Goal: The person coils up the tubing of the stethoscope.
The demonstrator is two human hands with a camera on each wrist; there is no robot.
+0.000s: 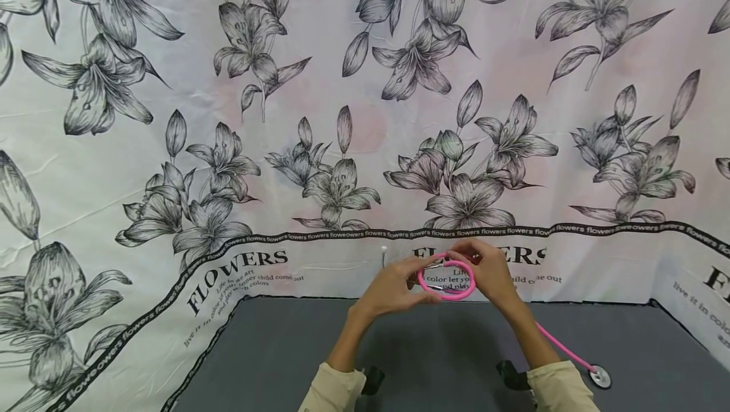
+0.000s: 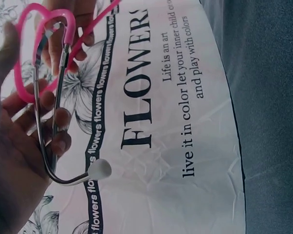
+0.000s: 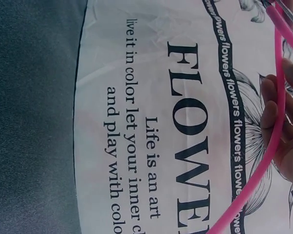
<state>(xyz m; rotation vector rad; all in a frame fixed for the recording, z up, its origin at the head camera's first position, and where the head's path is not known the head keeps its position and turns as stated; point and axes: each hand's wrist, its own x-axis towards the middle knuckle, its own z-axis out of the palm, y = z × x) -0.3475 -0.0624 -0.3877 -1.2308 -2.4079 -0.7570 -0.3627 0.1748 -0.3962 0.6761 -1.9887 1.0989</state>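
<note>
A pink stethoscope (image 1: pixel 454 297) is held up in front of the printed backdrop, its tubing bent into a loop. On the loop's left side my left hand (image 1: pixel 393 286) holds it. The left wrist view shows that hand's fingers curled by the metal ear tubes (image 2: pixel 41 139), with a pale ear tip (image 2: pixel 100 168) sticking out below. My right hand (image 1: pixel 487 269) pinches the tubing at the loop's upper right. In the right wrist view the pink tube (image 3: pixel 268 158) runs past its fingers. The round chest piece (image 1: pixel 600 376) lies at the tubing's far end, low on the right.
A dark grey table surface (image 1: pixel 274 348) spreads below both hands. Behind it hangs a white cloth (image 1: pixel 342 272) printed with lilies and the word FLOWERS; its black-edged border meets the table's back edge. Cream sleeves (image 1: pixel 336 388) cover both forearms.
</note>
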